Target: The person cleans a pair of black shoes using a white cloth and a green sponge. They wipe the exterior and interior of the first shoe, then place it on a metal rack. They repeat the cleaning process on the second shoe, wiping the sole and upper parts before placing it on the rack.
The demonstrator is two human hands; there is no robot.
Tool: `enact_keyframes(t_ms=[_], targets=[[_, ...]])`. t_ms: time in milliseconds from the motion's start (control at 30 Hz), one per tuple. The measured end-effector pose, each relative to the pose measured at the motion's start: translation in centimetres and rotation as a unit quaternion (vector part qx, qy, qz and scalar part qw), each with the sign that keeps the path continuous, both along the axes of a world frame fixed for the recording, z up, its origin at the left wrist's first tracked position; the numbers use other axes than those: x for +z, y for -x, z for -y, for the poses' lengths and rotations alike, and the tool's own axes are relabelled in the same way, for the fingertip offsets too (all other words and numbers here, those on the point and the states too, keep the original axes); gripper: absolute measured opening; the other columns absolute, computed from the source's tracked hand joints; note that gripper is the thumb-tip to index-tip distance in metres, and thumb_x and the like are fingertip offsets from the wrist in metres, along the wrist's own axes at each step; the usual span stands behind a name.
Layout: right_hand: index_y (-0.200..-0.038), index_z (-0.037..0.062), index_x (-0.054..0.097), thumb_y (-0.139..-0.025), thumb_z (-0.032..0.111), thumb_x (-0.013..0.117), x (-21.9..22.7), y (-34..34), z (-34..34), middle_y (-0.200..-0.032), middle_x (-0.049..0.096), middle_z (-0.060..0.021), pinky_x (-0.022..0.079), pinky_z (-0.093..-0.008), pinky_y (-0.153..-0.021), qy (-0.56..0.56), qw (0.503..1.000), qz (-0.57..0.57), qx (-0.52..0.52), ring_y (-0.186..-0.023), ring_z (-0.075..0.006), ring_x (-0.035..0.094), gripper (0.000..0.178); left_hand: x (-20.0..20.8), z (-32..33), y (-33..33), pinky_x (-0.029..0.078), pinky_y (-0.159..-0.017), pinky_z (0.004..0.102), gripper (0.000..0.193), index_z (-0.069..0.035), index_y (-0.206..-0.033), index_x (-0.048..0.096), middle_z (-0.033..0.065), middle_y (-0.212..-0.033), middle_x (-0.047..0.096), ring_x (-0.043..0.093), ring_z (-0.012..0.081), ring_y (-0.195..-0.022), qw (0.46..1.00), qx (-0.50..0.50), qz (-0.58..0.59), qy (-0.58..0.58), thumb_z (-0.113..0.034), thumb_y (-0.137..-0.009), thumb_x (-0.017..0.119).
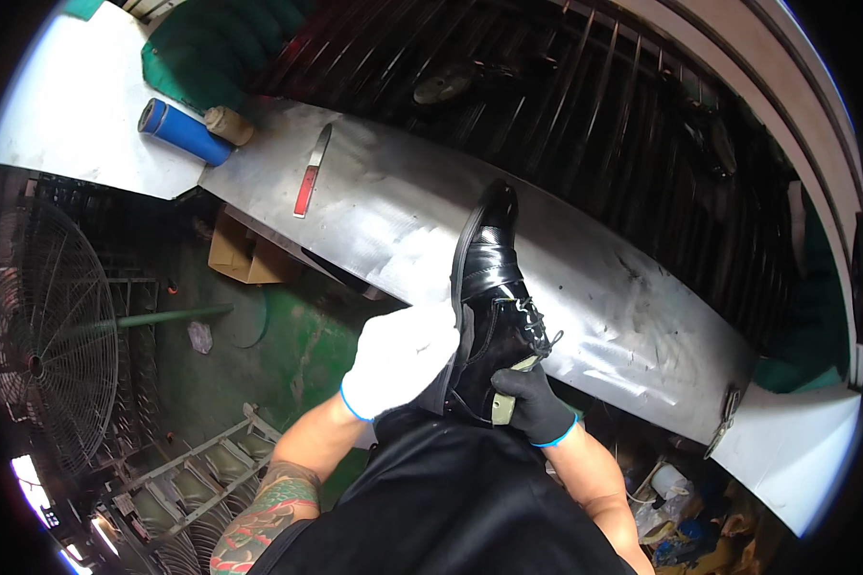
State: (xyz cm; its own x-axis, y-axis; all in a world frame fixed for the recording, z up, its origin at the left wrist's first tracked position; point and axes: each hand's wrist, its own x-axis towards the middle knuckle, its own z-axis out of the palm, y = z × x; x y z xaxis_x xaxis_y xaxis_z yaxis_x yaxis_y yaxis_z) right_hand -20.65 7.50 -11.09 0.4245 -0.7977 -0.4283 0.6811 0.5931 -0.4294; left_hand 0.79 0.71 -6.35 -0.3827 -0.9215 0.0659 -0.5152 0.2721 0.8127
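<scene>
A black lace-up shoe with a glossy toe points away from me, over a bare metal worktop. It is tilted, so the edge of its sole faces left. A pale green block, perhaps a shoe last, shows in its opening. My left hand, in a white glove with a blue cuff, is closed against the sole's left side; its fingertips are partly hidden by glare. My right hand, in a dark grey glove, grips the heel end around the green block, thumb on top.
On the worktop lies a knife with a red handle. A blue cylinder and a tan roll rest at the far left corner. Dark slats or rollers run behind the worktop. At left stand a large fan, a cardboard box and a metal rack.
</scene>
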Motion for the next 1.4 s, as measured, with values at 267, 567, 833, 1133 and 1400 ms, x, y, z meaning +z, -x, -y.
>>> enact_keyframes(t_ms=[267, 567, 833, 1133, 1400], targets=[[-0.146, 0.0011, 0.055, -0.087, 0.010, 0.073, 2.5, -0.1, -1.2, -0.126, 0.070, -0.0091, 0.060, -0.0357, -0.094, 0.002, 0.990, -0.101, 0.093, -0.110, -0.0193, 0.070, 0.062, -2.7, 10.6, 2.0, 0.053, -0.099, 0.0324, 0.033, 0.004, -0.129, 0.070, 0.0149, -0.119, 0.076, 0.070, 0.0199, -0.110, 0.983, 0.079, -0.153, -0.070, -0.012, -0.100, 0.065], [-0.155, -0.0022, 0.042, -0.081, 0.014, 0.081, 3.7, 1.8, 0.9, -0.133, 0.068, -0.0154, 0.057, -0.0371, -0.098, 0.019, 0.963, -0.215, 0.164, -0.111, -0.0226, 0.071, 0.086, -5.4, 9.1, 4.9, 0.058, -0.090, 0.0367, 0.046, -0.001, -0.149, 0.050, 0.0150, -0.115, 0.072, 0.069, 0.0202, -0.100, 0.827, 0.284, -0.482, 0.058, -0.013, -0.105, 0.060], [-0.161, 0.0041, 0.038, -0.063, 0.025, 0.092, 5.3, 3.3, 1.9, -0.149, 0.046, -0.0372, 0.041, -0.0617, -0.114, 0.493, 0.584, -0.644, 0.033, -0.136, -0.0585, 0.048, 0.114, -1.4, 7.9, 1.1, 0.023, -0.130, 0.0568, 0.076, -0.006, -0.163, 0.034, 0.0251, -0.168, 0.033, 0.030, 0.0437, -0.156, 0.759, -0.218, -0.559, -0.254, -0.049, -0.105, 0.058], [-0.161, 0.0059, 0.040, -0.066, 0.027, 0.093, 5.7, 4.2, 1.7, -0.151, 0.044, -0.0355, 0.040, -0.0597, -0.116, 0.490, 0.588, -0.640, 0.065, -0.138, -0.0557, 0.048, 0.110, -2.6, 6.4, 2.1, 0.045, -0.119, 0.0505, 0.069, 0.005, -0.144, 0.054, 0.0263, -0.147, 0.059, 0.057, 0.0380, -0.138, 0.770, -0.159, -0.577, -0.221, -0.049, -0.101, 0.060], [-0.162, 0.0017, 0.033, -0.070, 0.029, 0.096, 4.1, 6.4, 2.3, -0.155, 0.044, -0.0330, 0.041, -0.0553, -0.118, 0.513, 0.633, -0.578, 0.044, -0.143, -0.0512, 0.047, 0.115, 2.1, 6.6, 4.1, 0.049, -0.115, 0.0461, 0.093, 0.010, -0.141, 0.056, 0.0243, -0.141, 0.064, 0.063, 0.0334, -0.131, 0.789, -0.133, -0.560, -0.216, -0.038, -0.068, 0.086]])
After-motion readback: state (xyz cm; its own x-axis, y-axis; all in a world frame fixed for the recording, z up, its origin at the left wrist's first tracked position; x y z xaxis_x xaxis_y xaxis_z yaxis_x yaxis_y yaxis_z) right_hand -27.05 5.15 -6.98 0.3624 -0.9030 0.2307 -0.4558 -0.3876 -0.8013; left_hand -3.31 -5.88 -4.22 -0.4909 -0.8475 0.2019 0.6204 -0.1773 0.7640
